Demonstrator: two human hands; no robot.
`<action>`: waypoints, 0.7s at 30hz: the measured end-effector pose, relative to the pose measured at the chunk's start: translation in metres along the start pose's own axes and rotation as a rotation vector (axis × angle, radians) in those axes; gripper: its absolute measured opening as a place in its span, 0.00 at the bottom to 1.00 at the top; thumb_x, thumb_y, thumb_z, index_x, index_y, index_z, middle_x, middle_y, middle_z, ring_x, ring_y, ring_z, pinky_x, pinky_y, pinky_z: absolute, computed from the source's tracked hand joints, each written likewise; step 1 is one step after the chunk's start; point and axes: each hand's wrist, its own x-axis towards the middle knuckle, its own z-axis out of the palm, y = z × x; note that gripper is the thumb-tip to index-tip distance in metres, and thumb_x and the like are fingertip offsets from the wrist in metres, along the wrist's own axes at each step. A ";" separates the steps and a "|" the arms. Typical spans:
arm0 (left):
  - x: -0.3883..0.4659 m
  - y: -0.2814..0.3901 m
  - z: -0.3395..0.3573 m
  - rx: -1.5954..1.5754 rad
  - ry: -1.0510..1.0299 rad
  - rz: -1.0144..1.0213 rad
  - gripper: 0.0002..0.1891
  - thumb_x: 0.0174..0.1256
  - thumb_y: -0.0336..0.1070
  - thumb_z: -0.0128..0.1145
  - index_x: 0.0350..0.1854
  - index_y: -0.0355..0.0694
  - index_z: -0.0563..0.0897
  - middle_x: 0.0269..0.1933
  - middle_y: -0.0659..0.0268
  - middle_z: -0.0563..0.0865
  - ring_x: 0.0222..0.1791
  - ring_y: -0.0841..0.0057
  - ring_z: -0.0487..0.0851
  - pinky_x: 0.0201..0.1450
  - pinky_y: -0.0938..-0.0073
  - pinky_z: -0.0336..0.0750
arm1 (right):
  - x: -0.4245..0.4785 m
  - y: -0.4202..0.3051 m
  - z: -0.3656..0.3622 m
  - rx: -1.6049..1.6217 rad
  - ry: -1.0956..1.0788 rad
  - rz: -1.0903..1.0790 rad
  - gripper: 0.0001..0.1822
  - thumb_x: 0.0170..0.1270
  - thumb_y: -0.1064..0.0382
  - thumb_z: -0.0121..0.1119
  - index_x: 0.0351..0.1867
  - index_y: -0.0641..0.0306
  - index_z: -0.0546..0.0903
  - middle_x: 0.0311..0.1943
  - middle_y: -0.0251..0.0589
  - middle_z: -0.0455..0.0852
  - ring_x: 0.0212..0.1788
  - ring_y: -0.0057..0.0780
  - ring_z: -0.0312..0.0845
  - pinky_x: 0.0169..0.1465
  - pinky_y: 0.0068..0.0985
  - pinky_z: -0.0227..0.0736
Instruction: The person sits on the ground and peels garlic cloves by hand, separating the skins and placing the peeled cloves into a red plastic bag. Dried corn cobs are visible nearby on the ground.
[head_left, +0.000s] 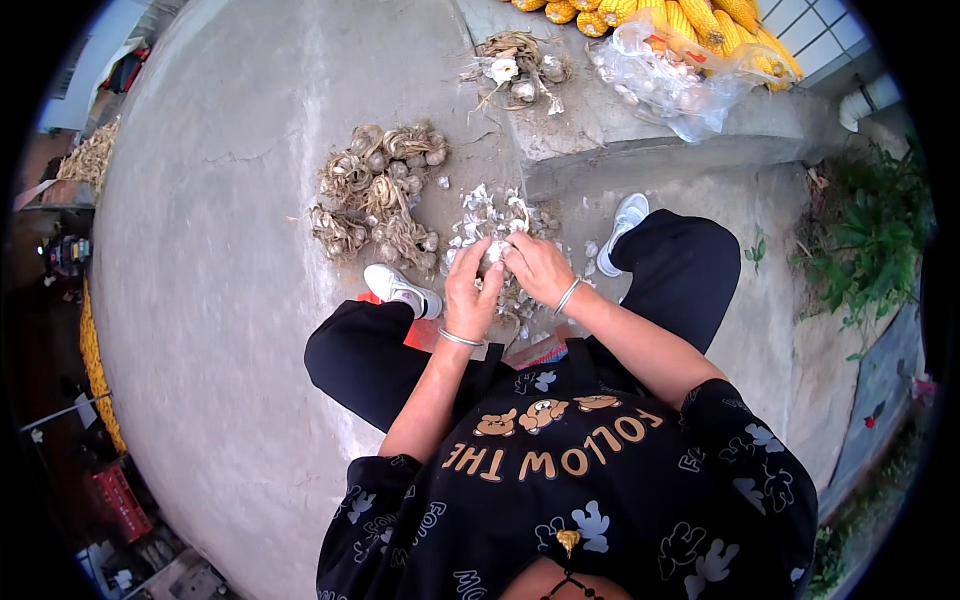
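A whitish garlic bulb (494, 253) is held between the fingertips of my left hand (471, 292) and my right hand (541, 268), low between my knees. The fingers hide part of it. Under and beyond the hands, white papery garlic skins (480, 204) lie scattered on the concrete. To the left rest several bundles of dried garlic bulbs with twisted stalks (384, 191). Another small bundle of garlic (523, 66) lies farther off, at the edge of the raised slab. Each wrist wears a silvery bangle.
A clear plastic bag of garlic cloves (664, 82) sits on the raised concrete slab (585, 139), against a pile of yellow corn cobs (697, 22). My white shoes (626, 225) flank the skins. Something red (424, 335) shows beneath my left thigh. Green plants (862, 240) grow at right.
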 end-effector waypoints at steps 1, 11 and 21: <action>-0.004 -0.005 0.002 -0.037 -0.009 -0.071 0.17 0.54 0.32 0.54 0.45 0.31 0.74 0.36 0.53 0.77 0.35 0.64 0.77 0.40 0.72 0.71 | -0.002 0.001 0.002 -0.005 0.003 -0.009 0.12 0.59 0.58 0.45 0.27 0.67 0.68 0.18 0.58 0.74 0.26 0.55 0.71 0.30 0.43 0.65; -0.019 -0.048 0.025 -0.523 0.110 -0.460 0.17 0.59 0.30 0.51 0.51 0.32 0.72 0.35 0.63 0.78 0.31 0.82 0.74 0.35 0.81 0.71 | 0.003 0.012 0.008 0.235 -0.164 0.248 0.21 0.62 0.46 0.45 0.34 0.66 0.70 0.19 0.50 0.76 0.26 0.46 0.76 0.32 0.37 0.67; -0.016 -0.026 0.021 -0.364 -0.002 -0.443 0.18 0.66 0.40 0.40 0.50 0.33 0.70 0.39 0.59 0.76 0.25 0.82 0.76 0.20 0.87 0.71 | -0.005 0.006 0.017 0.068 0.031 0.032 0.11 0.61 0.60 0.43 0.35 0.67 0.72 0.22 0.54 0.76 0.27 0.52 0.73 0.30 0.37 0.66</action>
